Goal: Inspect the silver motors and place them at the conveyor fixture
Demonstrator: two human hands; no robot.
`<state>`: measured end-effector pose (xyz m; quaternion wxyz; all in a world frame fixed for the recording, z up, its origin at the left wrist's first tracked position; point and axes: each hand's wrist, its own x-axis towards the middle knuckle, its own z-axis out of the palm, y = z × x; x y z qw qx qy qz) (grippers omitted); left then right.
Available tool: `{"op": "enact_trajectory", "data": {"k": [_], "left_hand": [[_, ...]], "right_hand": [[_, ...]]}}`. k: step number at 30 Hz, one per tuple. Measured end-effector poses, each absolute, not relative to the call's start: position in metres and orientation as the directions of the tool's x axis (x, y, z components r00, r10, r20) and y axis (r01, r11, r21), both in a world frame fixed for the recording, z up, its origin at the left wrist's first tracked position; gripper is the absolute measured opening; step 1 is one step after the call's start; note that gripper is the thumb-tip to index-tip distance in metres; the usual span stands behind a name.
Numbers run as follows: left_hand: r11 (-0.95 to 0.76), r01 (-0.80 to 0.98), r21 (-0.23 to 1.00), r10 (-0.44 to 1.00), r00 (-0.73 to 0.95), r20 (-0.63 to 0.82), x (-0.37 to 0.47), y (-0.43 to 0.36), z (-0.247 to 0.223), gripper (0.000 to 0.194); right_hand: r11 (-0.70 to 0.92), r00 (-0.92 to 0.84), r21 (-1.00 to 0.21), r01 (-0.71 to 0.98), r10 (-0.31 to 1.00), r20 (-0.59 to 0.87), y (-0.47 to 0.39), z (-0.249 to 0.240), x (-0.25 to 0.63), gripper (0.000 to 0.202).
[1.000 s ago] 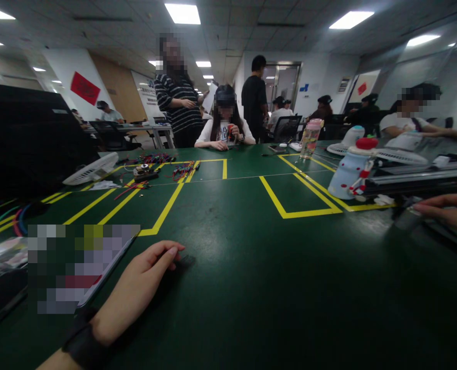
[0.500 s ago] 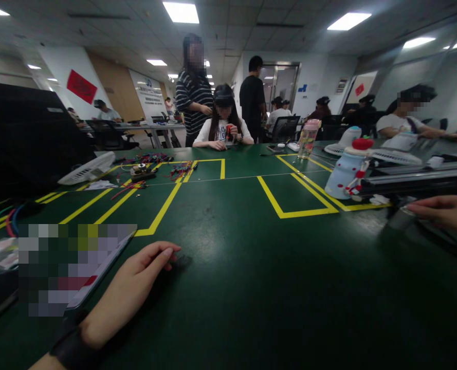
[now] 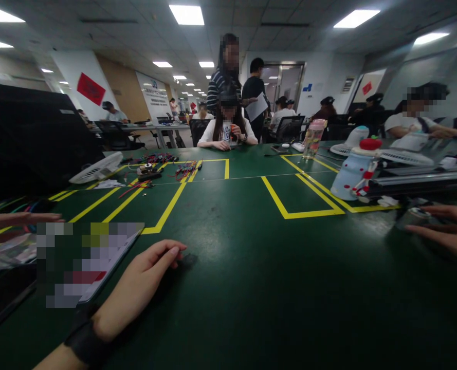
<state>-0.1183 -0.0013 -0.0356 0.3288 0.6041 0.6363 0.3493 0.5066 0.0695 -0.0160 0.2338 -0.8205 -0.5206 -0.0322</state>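
My left hand (image 3: 153, 272), with a black band on its wrist, rests on the green table (image 3: 251, 288). Its fingers are curled together with the thumb against them, and I see nothing in them. At the right edge, my right hand (image 3: 450, 228) has its thumb and fingers around a small grey metal-looking cylinder (image 3: 415, 218) that stands on the table. Its exact kind is too dark to make out. Beside my left forearm lies a flat, thin-edged thing (image 3: 112, 267), mostly blurred out.
Another person's hand (image 3: 18, 223) reaches in from the left. Wires (image 3: 187, 169) and a white fan (image 3: 97, 168) lie at the back left. A blue bottle (image 3: 347, 174), a pink-lidded bottle (image 3: 313, 139) and metal rails (image 3: 413, 180) stand right. A person (image 3: 228, 128) sits opposite.
My right thumb and fingers have spread from the cylinder's top to around it. Another person's hand has come in at the left. The standing person in stripes has moved right. My left hand stays put.
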Motion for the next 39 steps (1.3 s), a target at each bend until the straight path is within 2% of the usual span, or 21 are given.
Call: {"op": "enact_trajectory", "data": {"k": [2,4,7,10,12,13,14,15,16,17,19,21,24,28,35,39], "left_hand": [[0.034,0.542,0.839,0.998,-0.062,0.0,-0.12,-0.001,-0.037,0.032],[0.039,0.549,0.835,0.998,-0.058,-0.008,-0.122,0.0,-0.039,0.032],[0.036,0.565,0.824,0.999,-0.04,-0.016,-0.123,-0.001,-0.038,0.032],[0.029,0.616,0.788,1.0,-0.016,-0.024,-0.115,-0.004,-0.033,0.032],[-0.018,0.678,0.734,1.0,0.016,0.01,-0.102,-0.007,-0.025,0.03],[-0.065,0.711,0.701,0.998,0.046,0.046,-0.092,-0.008,-0.021,0.029],[-0.13,0.73,0.671,0.991,0.088,0.097,-0.081,-0.01,-0.016,0.029],[-0.216,0.734,0.644,0.976,0.158,0.147,-0.069,-0.012,-0.011,0.031],[-0.304,0.722,0.621,0.953,0.223,0.206,-0.056,-0.013,-0.006,0.032],[-0.38,0.692,0.614,0.925,0.294,0.241,-0.043,-0.014,-0.001,0.038],[-0.503,0.599,0.623,0.862,0.402,0.31,-0.022,-0.015,0.006,0.052],[-0.569,0.513,0.643,0.818,0.435,0.376,-0.008,-0.016,0.008,0.055],[-0.6,0.453,0.659,0.795,0.433,0.425,-0.001,-0.017,0.003,0.046],[-0.609,0.417,0.675,0.783,0.451,0.428,0.0,-0.022,-0.007,0.042],[-0.566,0.481,0.669,0.824,0.349,0.446,0.002,-0.027,0.004,0.023],[-0.534,0.517,0.669,0.845,0.298,0.444,-0.002,-0.025,0.01,0.019]], "right_hand": [[-0.368,0.431,-0.269,0.89,0.872,0.231,0.069,-0.021,0.503,0.077],[-0.361,0.41,-0.221,0.906,0.878,0.245,0.071,-0.025,0.5,0.074],[-0.322,0.37,-0.188,0.928,0.859,0.355,0.073,-0.029,0.491,0.06],[-0.173,0.263,-0.218,0.96,0.819,0.51,0.071,-0.024,0.456,0.051],[0.01,0.215,-0.366,0.93,0.795,0.567,0.065,-0.016,0.41,0.053],[0.109,0.214,-0.497,0.861,0.809,0.547,0.061,-0.012,0.381,0.057],[0.197,0.187,-0.673,0.713,0.871,0.454,0.056,-0.008,0.35,0.06],[0.209,0.12,-0.842,0.498,0.944,0.306,0.051,-0.004,0.318,0.062],[0.137,0.007,-0.95,0.28,0.989,0.145,0.046,-0.001,0.287,0.063],[-0.004,-0.147,-0.997,0.077,0.989,-0.016,0.041,0.0,0.259,0.058],[-0.338,-0.422,-0.916,-0.217,0.878,-0.224,0.031,-0.002,0.215,0.044],[-0.561,-0.604,-0.752,-0.346,0.747,-0.279,0.021,-0.009,0.19,0.034],[-0.661,-0.699,-0.641,-0.389,0.666,-0.262,0.01,-0.023,0.18,0.028],[-0.648,-0.677,-0.662,-0.376,0.68,-0.281,0.003,-0.028,0.182,0.022],[-0.647,-0.73,-0.712,-0.274,0.621,-0.284,-0.002,-0.022,0.175,0.045],[-0.632,-0.747,-0.743,-0.221,0.599,-0.288,-0.004,-0.026,0.176,0.055]]}}
